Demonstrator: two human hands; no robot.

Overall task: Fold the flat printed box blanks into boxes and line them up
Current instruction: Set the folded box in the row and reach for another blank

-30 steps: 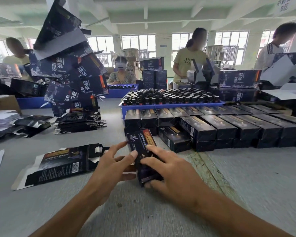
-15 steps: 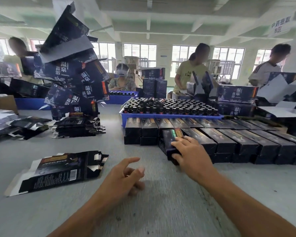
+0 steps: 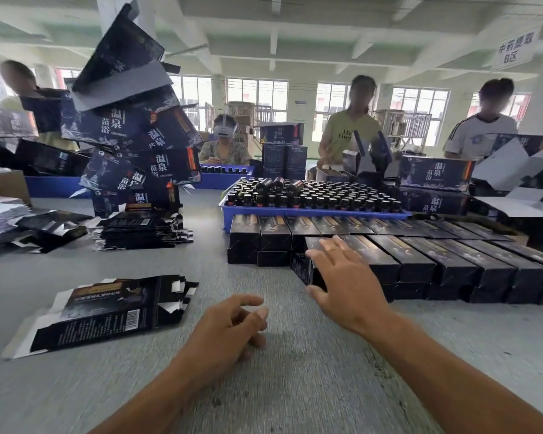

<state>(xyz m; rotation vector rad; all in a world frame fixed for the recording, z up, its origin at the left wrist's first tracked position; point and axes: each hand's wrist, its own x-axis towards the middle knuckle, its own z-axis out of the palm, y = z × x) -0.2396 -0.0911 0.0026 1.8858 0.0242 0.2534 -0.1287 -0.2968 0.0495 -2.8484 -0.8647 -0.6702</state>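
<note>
I see the grey desk (image 3: 295, 386) filling my view; on it the rows of folded boxes (image 3: 420, 255) lie side by side before the blue tray (image 3: 311, 212) of dark bottles (image 3: 311, 195); a flat box blank (image 3: 107, 311) lies at left (printed side up); my right hand (image 3: 339, 277), fingers spread, rests on the nearest folded box (image 3: 304, 267); my left hand (image 3: 229, 327) hovers loosely curled, holding nothing.

Bare table (image 3: 295, 386) lies open between flat blanks (image 3: 107, 311) left and folded boxes (image 3: 420, 261) right.
</note>
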